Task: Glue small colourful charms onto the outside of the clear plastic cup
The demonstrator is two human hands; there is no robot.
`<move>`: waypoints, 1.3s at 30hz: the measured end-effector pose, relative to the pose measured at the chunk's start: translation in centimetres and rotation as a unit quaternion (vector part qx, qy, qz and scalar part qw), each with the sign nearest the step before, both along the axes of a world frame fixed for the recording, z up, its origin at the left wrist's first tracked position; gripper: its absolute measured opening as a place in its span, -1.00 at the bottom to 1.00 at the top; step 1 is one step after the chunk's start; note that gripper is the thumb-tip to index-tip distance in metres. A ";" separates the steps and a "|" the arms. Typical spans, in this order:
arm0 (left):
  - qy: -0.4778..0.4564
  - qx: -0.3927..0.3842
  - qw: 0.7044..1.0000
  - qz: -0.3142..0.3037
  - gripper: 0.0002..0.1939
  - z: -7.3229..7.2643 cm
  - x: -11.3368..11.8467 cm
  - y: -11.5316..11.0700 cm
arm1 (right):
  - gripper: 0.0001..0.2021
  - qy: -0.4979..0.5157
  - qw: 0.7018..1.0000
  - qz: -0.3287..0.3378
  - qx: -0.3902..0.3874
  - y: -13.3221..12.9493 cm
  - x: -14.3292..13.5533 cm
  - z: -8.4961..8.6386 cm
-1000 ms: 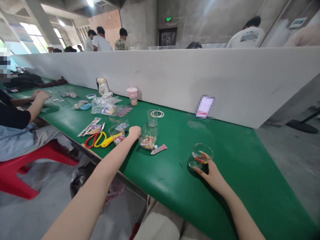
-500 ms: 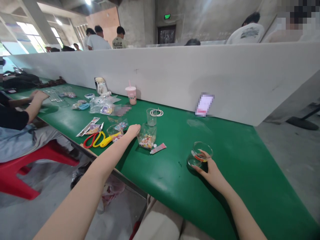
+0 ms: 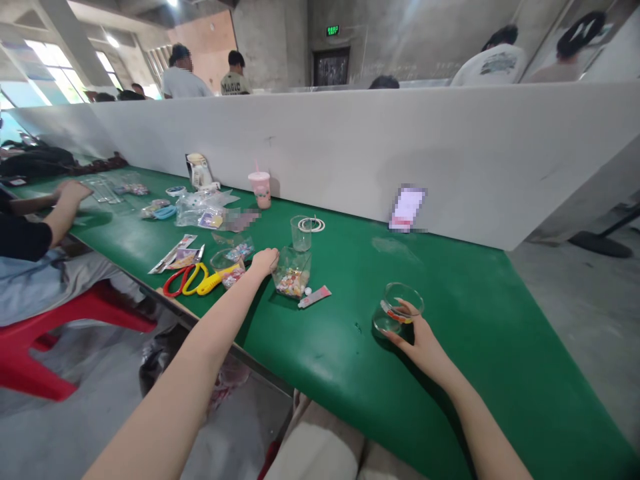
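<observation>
On the green tabletop, my right hand (image 3: 413,323) is wrapped round a clear round cup (image 3: 406,291) that has an orange and yellow mark on its side. The cup stands at the right, with thumb and fingers on opposite sides. Further left, my left hand (image 3: 265,260) is closed at the left side of a clear angular container (image 3: 291,267); its fingertips are partly hidden. Small multicoloured pieces lie inside that container. In front of it are a small white round piece (image 3: 308,291) and a pinkish-grey tube (image 3: 315,297).
Red and yellow-handled scissors (image 3: 186,280), a tall clear cup (image 3: 301,235), a coiled white cable (image 3: 313,225) and a pink drink cup (image 3: 261,189) are on the table. A phone (image 3: 407,208) leans on the white partition (image 3: 340,147). At left are a co-worker's hands (image 3: 74,191).
The view has shifted slightly, so things sit a little further left. Both hands keep their places at the container and the cup.
</observation>
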State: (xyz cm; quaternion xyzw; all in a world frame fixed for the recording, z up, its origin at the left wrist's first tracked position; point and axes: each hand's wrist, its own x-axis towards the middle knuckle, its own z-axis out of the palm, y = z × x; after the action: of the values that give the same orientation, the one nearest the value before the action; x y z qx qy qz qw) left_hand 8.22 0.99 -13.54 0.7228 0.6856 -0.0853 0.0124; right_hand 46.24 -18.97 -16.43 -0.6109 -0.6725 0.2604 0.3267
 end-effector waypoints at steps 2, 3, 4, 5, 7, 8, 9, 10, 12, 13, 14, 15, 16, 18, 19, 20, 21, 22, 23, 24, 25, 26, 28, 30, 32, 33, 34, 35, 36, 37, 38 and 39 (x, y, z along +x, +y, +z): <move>0.002 0.000 1.000 0.005 -0.64 0.0 0.1 0.1 | -0.34 0.001 1.000 -0.002 0.001 0.0 -0.1 0.1; 0.003 -0.001 1.000 0.007 -0.64 0.0 0.2 0.2 | -0.34 0.002 1.000 -0.003 0.002 0.0 -0.1 0.1; 0.004 -0.002 1.000 0.008 -0.64 0.1 0.2 0.2 | -0.34 0.004 1.000 -0.004 0.005 0.0 -0.1 0.1; 0.003 -0.004 1.000 0.008 -0.64 0.2 0.3 0.2 | -0.34 0.005 1.000 -0.005 0.007 0.0 -0.1 0.1; 0.000 -0.006 1.000 0.006 -0.64 0.5 0.5 0.0 | -0.34 0.007 1.000 -0.007 0.010 0.0 -0.1 0.1; -0.003 -0.005 1.000 0.006 -0.64 0.6 0.6 -0.2 | -0.34 0.007 1.000 -0.007 0.009 0.0 -0.1 0.0; -0.007 -0.003 1.000 0.006 -0.64 0.8 0.7 -0.4 | -0.34 0.007 1.000 -0.007 0.008 0.0 -0.1 0.0; -0.011 0.001 1.000 0.007 -0.64 1.1 0.7 -0.7 | -0.34 0.006 1.000 -0.005 0.007 0.0 0.0 -0.1; -0.020 0.014 1.000 0.012 -0.64 1.9 0.9 -0.9 | -0.34 0.005 1.000 -0.002 0.007 0.0 0.0 -0.2; -0.025 0.024 0.999 0.016 -0.65 2.5 0.9 -1.0 | -0.34 0.004 1.000 0.000 0.008 0.1 0.1 -0.3; -0.029 0.035 0.999 0.020 -0.65 3.3 0.9 -0.9 | -0.33 0.004 1.000 0.001 0.011 0.1 0.1 -0.3; -0.033 0.048 0.998 0.023 -0.65 4.3 0.8 -0.6 | -0.33 0.002 1.000 0.002 0.013 0.1 0.1 -0.3; -0.037 0.063 0.997 0.026 -0.66 5.5 0.7 -0.3 | -0.33 0.001 1.000 0.004 0.014 0.2 0.2 -0.4; -0.043 0.091 0.994 0.029 -0.68 7.9 0.4 0.4 | -0.33 -0.002 1.000 0.008 0.017 0.2 0.2 -0.3; -0.046 0.098 0.994 0.028 -0.67 9.0 0.2 0.7 | -0.33 -0.003 1.000 0.010 0.018 0.3 0.3 -0.3; -0.048 0.100 0.993 0.028 -0.64 10.0 0.1 0.9 | -0.33 -0.004 1.000 0.012 0.018 0.2 0.3 -0.3; -0.051 0.099 0.993 0.026 -0.61 10.7 -0.1 0.9 | -0.33 -0.004 1.000 0.013 0.019 0.2 0.2 -0.3; -0.052 0.094 0.994 0.025 -0.61 11.2 -0.2 0.8 | -0.32 -0.004 1.000 0.014 0.020 0.2 0.2 -0.3; -0.053 0.087 0.994 0.026 -0.62 11.4 -0.2 0.6 | -0.31 -0.005 1.000 0.013 0.020 0.3 0.1 -0.4; -0.054 0.079 0.995 0.029 -0.65 11.3 -0.2 0.3 | -0.31 -0.006 1.000 0.013 0.020 0.3 0.1 -0.5; -0.055 0.074 0.995 0.035 -0.67 11.1 -0.2 -0.2 | -0.29 -0.005 1.000 0.013 0.021 0.4 0.1 -0.7; -0.057 0.071 0.995 0.042 -0.67 10.9 -0.1 -0.6 | -0.25 -0.004 1.000 0.013 0.022 0.5 0.1 -1.0; -0.069 0.069 0.994 0.055 -0.62 10.5 0.2 -1.5 | -0.14 0.007 1.000 0.010 0.023 0.5 0.3 -1.2; -0.097 0.047 0.993 0.057 -0.50 10.6 0.5 -2.3 | -0.02 0.032 0.999 -0.021 0.033 -0.1 0.7 -0.6; -0.130 0.000 0.990 0.052 -0.37 11.2 0.9 -3.3 | -0.02 0.070 0.991 -0.092 0.074 -1.5 0.6 1.3; -0.148 -0.032 0.987 0.048 -0.34 11.5 1.0 -3.8 | -0.09 0.090 0.979 -0.140 0.119 -2.6 0.2 2.7; -0.166 -0.068 0.983 0.044 -0.32 11.8 1.1 -4.4 | -0.24 0.116 0.962 -0.172 0.175 -3.7 -0.6 4.3; -0.188 -0.112 0.975 0.035 -0.32 12.0 1.2 -5.0 | -0.41 0.145 0.941 -0.198 0.235 -4.7 -1.8 5.8; -0.215 -0.166 0.962 0.024 -0.33 12.1 1.4 -5.6 | -0.47 0.165 0.922 -0.215 0.275 -5.5 -3.4 7.3; -0.241 -0.207 0.948 0.017 -0.36 12.1 1.5 -6.1 | -0.46 0.168 0.930 -0.185 0.269 -5.8 -5.4 8.4; -0.263 -0.231 0.936 0.017 -0.40 12.0 1.7 -6.6 | -0.42 0.155 0.954 -0.112 0.233 -5.6 -7.6 9.2; -0.278 -0.238 0.930 0.023 -0.45 11.7 1.9 -7.0 | -0.33 0.131 0.971 -0.045 0.193 -4.8 -9.9 9.5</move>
State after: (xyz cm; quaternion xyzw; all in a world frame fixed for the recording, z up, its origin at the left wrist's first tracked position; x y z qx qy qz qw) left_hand 10.12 -6.04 -1.79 0.6778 0.6305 -0.0407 0.3761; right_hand 36.36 -23.73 -6.91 -0.5268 -0.6333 0.1885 0.5347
